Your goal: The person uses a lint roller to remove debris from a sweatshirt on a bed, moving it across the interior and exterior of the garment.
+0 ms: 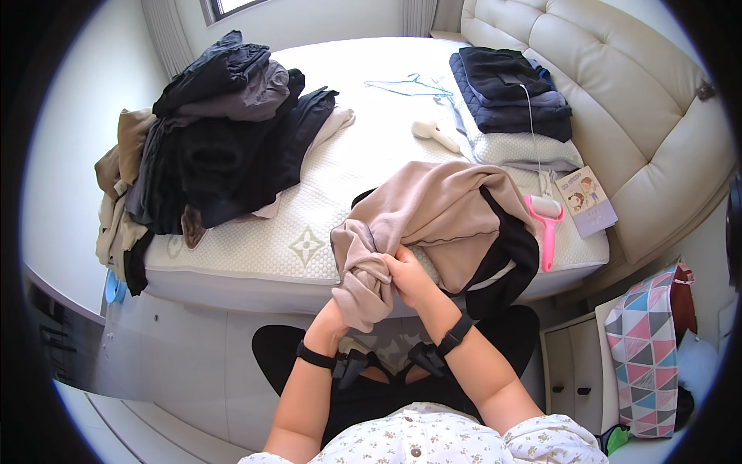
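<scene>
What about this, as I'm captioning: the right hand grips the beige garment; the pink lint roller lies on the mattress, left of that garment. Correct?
Not left: the head view shows the pink lint roller to the right of the beige garment. It does lie on the mattress, and the right hand grips the garment.

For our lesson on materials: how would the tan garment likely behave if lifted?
The tan garment is probably floppy, as it drapes in loose folds. It's likely not slippery: its surface looks matte. It may sag unevenly, being bunched near the right hand.
</scene>
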`<state>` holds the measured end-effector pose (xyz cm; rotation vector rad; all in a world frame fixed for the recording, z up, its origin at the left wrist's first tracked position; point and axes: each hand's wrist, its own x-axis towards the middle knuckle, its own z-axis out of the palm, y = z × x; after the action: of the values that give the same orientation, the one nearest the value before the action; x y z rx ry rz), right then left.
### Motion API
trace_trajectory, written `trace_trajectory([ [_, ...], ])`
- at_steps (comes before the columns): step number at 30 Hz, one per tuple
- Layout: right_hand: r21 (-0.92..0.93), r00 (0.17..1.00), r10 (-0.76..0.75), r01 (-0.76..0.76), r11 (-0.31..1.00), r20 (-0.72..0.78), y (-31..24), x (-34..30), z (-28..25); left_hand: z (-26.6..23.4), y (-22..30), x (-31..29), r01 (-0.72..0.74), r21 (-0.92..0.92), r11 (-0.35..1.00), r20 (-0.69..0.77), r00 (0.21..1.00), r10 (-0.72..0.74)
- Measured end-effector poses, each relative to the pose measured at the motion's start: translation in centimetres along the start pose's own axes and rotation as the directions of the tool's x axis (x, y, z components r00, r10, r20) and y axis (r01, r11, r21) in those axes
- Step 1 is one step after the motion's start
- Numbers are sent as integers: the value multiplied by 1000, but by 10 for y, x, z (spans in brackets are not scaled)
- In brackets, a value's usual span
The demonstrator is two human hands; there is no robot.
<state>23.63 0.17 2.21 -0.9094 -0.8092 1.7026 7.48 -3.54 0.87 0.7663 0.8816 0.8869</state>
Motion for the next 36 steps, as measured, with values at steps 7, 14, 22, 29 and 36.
trace_trajectory([
  [7, 213, 995, 94, -101, 972, 40, -17, 10, -3, -9, 15, -11, -322, 358, 876, 272, 934, 232],
  [14, 287, 936, -348, 346, 893, -43, -103, 68, -7, -36, 34, -21, -296, -237, 925, 143, 931, 335],
  [22, -154, 937, -278, 249, 956, -210, -155, 85, -36, -107, 61, -54, -622, -22, 783, -568, 652, 502],
  [29, -620, 942, -33, 245, 746, 333, -71, 42, 4, -78, 53, -45, -548, 406, 731, -273, 691, 670],
  [36, -449, 875, -213, 415, 791, 434, -13, -8, 56, -27, 61, -58, -573, 703, 421, 233, 745, 625],
])
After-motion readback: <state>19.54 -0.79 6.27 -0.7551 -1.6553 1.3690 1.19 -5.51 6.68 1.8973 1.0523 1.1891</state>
